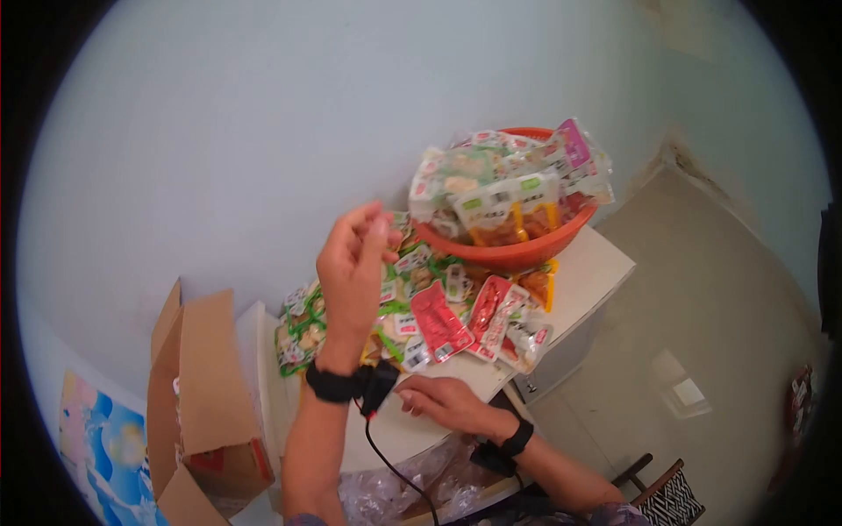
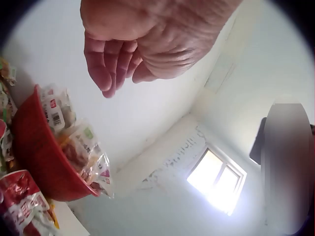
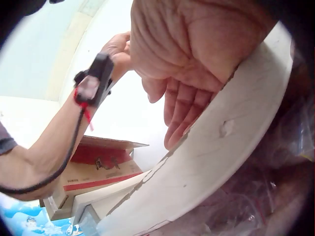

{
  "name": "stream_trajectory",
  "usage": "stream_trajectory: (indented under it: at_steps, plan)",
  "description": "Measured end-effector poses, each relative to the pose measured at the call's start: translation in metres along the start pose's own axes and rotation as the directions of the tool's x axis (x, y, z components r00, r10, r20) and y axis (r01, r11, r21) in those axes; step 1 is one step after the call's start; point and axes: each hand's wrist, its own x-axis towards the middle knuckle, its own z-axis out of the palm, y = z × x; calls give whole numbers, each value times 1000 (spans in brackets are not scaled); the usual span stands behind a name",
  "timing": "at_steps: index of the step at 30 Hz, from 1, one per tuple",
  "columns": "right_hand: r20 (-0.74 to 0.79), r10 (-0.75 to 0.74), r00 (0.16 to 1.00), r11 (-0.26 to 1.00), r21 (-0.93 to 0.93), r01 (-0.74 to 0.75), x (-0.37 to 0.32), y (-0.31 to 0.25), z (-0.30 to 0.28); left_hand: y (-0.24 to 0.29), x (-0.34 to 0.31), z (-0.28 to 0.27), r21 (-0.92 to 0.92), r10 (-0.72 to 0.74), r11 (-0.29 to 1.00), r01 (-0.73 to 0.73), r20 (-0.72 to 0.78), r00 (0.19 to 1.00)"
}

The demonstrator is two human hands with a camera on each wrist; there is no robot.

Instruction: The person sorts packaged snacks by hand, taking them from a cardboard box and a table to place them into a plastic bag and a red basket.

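Note:
My left hand (image 1: 353, 263) is raised over the snack packets, left of the basket, its fingers loosely bent with nothing between them. In the left wrist view the same hand (image 2: 152, 39) shows against the pale wall. Low at the table's front edge is my right hand (image 1: 449, 403); its fingers (image 3: 182, 105) look relaxed and hold nothing in the right wrist view. An orange-red plastic basket (image 1: 517, 252) is heaped with clear and yellow snack packets (image 1: 509, 209). Green-edged packets (image 1: 303, 329) and red packets (image 1: 438, 322) lie spread before it.
The white table (image 1: 596, 263) stands against the wall. At its left is an open cardboard box (image 1: 219, 377). Crumpled clear plastic (image 1: 377, 495) lies below the front edge. A patterned stool (image 1: 671, 500) stands on the floor at lower right.

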Motion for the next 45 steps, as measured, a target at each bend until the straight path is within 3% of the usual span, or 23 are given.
stream_trajectory:
  at_steps: [5, 9, 18, 21, 24, 29, 33, 36, 37, 39, 42, 45]
  plan:
    - [-36, 20, 999, 1000, -5, -20, -1, 0, 5, 18, -114, -57, -78, -179, 981, 179, 3, 984]
    - [-26, 31, 999, 991, 130, -28, -1, -5, 6, 21, -184, -103, -60, -285, 958, 281, -68, 956]
    - [-68, 98, 993, 985, 149, -87, 0, -17, 10, 21, -343, -179, 32, -598, 787, 615, -202, 776]
    - [-68, 104, 992, 990, 101, -97, 2, -13, 15, 19, -369, -180, 242, -543, 786, 569, -167, 823]
    - [-105, 107, 989, 992, 75, -100, -2, -18, 16, 30, -370, -167, 227, -548, 820, 525, 48, 835]
    - [-121, 110, 987, 993, 52, -105, -2, -17, 18, 31, -355, -103, 260, -270, 945, 201, 264, 926]
    - [-157, 108, 982, 992, 85, -96, -5, -19, 17, 0, -361, -75, 363, -82, 927, -93, 438, 895]
    - [-255, 71, 964, 994, 98, -47, -21, -35, 21, -6, -359, -83, 258, -171, 961, 100, 270, 948]
    - [-274, 57, 960, 993, 114, -27, -29, -40, 21, -4, -359, -91, 140, -336, 939, 315, 170, 926]
    - [-301, 28, 953, 988, 151, 19, -47, -49, 24, 4, -358, -115, -149, -659, 741, 655, 28, 752]
    - [-236, 20, 972, 984, 178, 23, -73, -59, 21, 7, -347, -137, -610, -714, 597, 521, -108, 692]
    - [-139, -14, 990, 960, 273, 52, -84, -68, 33, 12, -339, -148, -634, -738, 577, 515, -134, 661]
